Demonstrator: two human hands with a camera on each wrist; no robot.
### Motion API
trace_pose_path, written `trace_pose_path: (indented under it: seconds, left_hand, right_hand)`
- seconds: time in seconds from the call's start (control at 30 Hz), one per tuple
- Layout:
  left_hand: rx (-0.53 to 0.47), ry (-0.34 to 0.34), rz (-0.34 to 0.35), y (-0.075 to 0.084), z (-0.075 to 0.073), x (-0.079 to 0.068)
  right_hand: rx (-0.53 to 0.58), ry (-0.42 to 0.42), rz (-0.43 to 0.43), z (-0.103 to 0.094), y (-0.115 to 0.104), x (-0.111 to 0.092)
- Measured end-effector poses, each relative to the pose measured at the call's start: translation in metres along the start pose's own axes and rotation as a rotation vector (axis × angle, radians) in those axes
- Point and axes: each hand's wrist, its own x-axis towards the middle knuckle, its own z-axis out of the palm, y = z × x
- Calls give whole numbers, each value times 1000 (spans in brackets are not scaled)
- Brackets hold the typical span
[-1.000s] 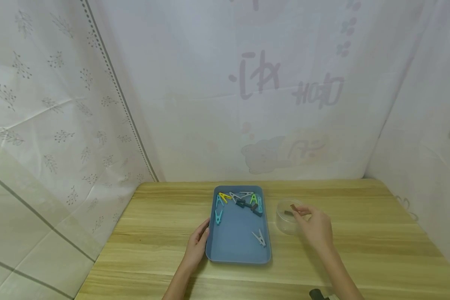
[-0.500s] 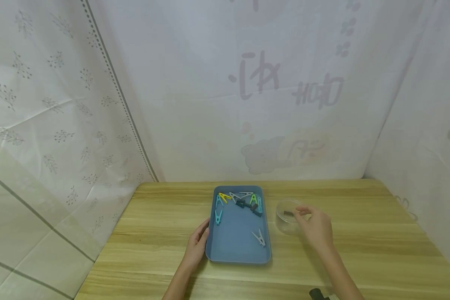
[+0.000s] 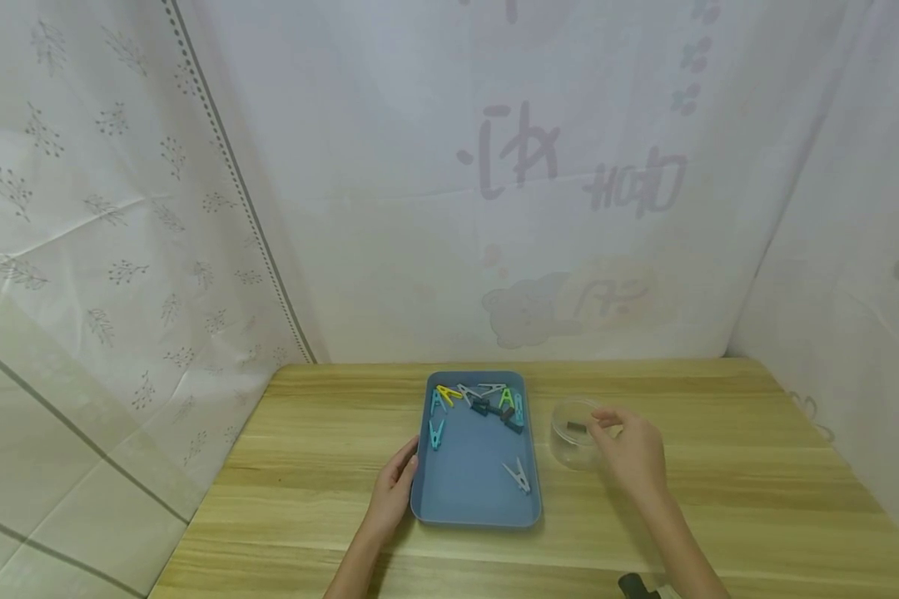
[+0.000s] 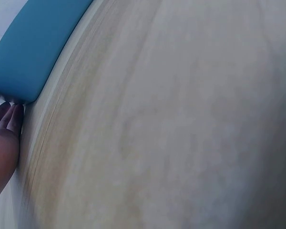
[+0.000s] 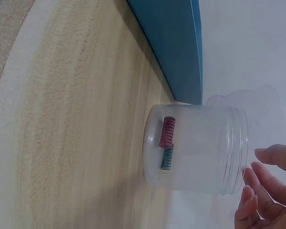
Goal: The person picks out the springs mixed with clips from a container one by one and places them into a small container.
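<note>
My left hand (image 3: 391, 492) rests against the left side of a blue tray (image 3: 472, 491); in the left wrist view its fingers touch the tray's lower corner. Beside the tray stands a clear plastic jar (image 5: 200, 162) without a lid. At its bottom lie a dark red coil spring (image 5: 167, 132) and a dark green coil spring (image 5: 167, 158), touching each other. My right hand (image 3: 635, 453) hovers at the jar's mouth, thumb and fingers apart and holding nothing.
Inside the tray are a yellow clothespin (image 3: 449, 394), a light green clothespin (image 3: 506, 398), several teal and grey ones, and several dark springs (image 3: 487, 408). A black object (image 3: 633, 586) lies at the front edge of the wooden table (image 3: 757, 482). Patterned curtains surround the table.
The red spring, pinched in my right fingers a second ago, has left them and lies in the jar. My left hand and the tray have stayed in place.
</note>
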Motion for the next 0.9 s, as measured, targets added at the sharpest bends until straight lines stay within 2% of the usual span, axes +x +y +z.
trace_pose_path:
  seconds: [0.33, 0.63, 0.9]
  left_hand:
    - [-8, -7, -8, -2, 0, 0]
    - [10, 6, 21, -4, 0, 0]
    - [-24, -9, -12, -3, 0, 1]
  right_hand:
    - [7, 6, -6, -2, -6, 2]
    - [5, 10, -19, -3, -10, 3]
    - [-16, 6, -25, -3, -15, 7]
